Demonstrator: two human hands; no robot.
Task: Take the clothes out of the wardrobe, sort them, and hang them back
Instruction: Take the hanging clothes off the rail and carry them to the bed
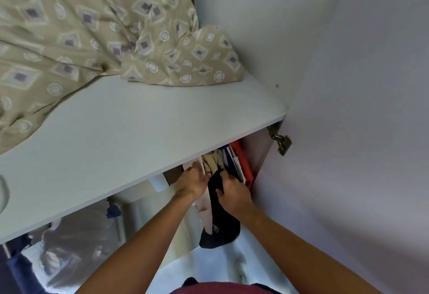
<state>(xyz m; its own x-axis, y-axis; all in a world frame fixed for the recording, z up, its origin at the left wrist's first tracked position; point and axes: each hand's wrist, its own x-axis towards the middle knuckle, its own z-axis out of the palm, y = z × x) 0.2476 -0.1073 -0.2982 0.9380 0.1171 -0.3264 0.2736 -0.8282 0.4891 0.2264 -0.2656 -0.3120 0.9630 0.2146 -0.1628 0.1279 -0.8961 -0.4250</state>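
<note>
Both bare forearms reached up from the near edge of the view toward the hanging clothes (228,162) packed under the white shelf (130,131) at the right end of the wardrobe. The left hand (192,182) lay with its back toward the camera, fingers stretched forward and pressed into the pale garments, parting them; whether the fingertips pinched any cloth could not be told. The right hand (232,192) was just beside it, fingers curled over the top of a black garment (220,224), gripping it, while the garment's lower part hung down between the two arms. A red garment (243,163) hung farthest right, against the wardrobe's side wall. On the shelf above lay a patterned beige bedcover (81,27).
</note>
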